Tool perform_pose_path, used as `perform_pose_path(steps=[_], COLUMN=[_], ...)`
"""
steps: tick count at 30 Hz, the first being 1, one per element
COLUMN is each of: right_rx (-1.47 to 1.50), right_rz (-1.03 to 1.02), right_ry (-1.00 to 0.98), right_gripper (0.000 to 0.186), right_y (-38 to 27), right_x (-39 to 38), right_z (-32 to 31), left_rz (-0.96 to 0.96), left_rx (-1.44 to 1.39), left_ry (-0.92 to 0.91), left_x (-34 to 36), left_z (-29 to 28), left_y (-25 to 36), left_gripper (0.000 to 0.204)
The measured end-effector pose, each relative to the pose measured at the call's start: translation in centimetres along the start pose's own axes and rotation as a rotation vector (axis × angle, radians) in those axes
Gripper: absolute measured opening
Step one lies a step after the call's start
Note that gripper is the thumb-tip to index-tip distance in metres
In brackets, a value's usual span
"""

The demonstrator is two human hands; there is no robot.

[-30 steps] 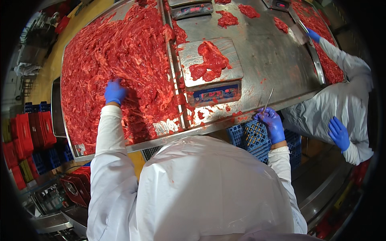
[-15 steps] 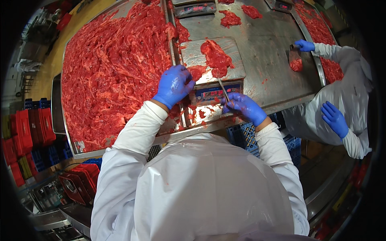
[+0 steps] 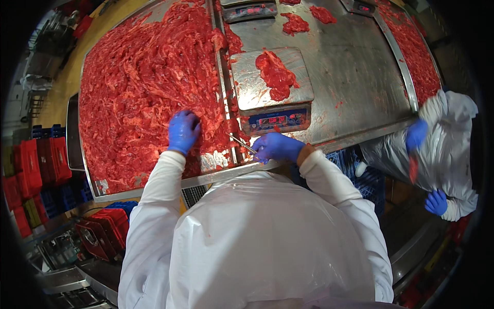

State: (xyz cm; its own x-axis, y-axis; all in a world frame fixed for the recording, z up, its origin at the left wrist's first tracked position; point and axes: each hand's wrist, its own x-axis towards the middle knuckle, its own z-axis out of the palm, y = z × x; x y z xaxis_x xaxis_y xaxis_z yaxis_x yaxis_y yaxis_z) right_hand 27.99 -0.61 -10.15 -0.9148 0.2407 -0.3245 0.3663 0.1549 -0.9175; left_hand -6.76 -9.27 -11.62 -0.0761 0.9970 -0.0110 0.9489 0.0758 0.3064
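Note:
My left hand [image 3: 183,132], in a blue glove, rests at the near right part of a broad heap of raw red meat [image 3: 139,87]. Its fingers curl down into the strips and are partly hidden. In my right hand [image 3: 278,148], gloved in blue too, is a slim metal tool [image 3: 241,142] pointing left over the divider, close to the front edge. Its exact kind is too small to tell. Just beyond that hand stands a digital scale [image 3: 296,57] with a lit red display. One piece of meat [image 3: 275,74] lies on the scale's plate.
Another scale [image 3: 249,11] stands at the far side, near small meat pieces [image 3: 296,24] on the steel table [image 3: 350,72]. To the right a gloved co-worker [image 3: 411,154] holds something blurred, beside a second meat heap [image 3: 406,46]. Red crates [image 3: 36,170] are stacked at left.
My left hand has moved left from the scale to the meat heap. My right hand swung the tool left and nearer. Less meat lies on the scale. The co-worker's hands moved off the table.

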Motion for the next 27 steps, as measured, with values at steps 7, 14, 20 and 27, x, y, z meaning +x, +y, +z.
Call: perform_pose_path(steps=[7, 14, 20, 27], right_rx=[0.062, 0.554, 0.464, 0.431], right_rz=[0.618, 0.182, 0.249, 0.318], right_ry=[0.063, 0.477, 0.331, 0.31], right_gripper=[0.027, 0.033, 0.029, 0.024], right_y=[1.0, -5.0, -1.0, -2.5], right_x=[-14.6, -10.0, -10.6, -6.1], right_z=[-6.3, -9.9, -9.1, -9.8], left_rz=[-0.23, 0.399, 0.508, 0.484], left_rx=[-0.183, -0.32, -0.217, -0.186], left_ry=[0.129, 0.171, 0.16, 0.162], left_x=[1.1, 8.9, 6.8, 5.9], left_z=[-0.9, -2.4, 0.1, -0.7], left_y=[-0.2, 18.7, 16.4, 15.8], left_gripper=[0.022, 0.022, 0.026, 0.022])
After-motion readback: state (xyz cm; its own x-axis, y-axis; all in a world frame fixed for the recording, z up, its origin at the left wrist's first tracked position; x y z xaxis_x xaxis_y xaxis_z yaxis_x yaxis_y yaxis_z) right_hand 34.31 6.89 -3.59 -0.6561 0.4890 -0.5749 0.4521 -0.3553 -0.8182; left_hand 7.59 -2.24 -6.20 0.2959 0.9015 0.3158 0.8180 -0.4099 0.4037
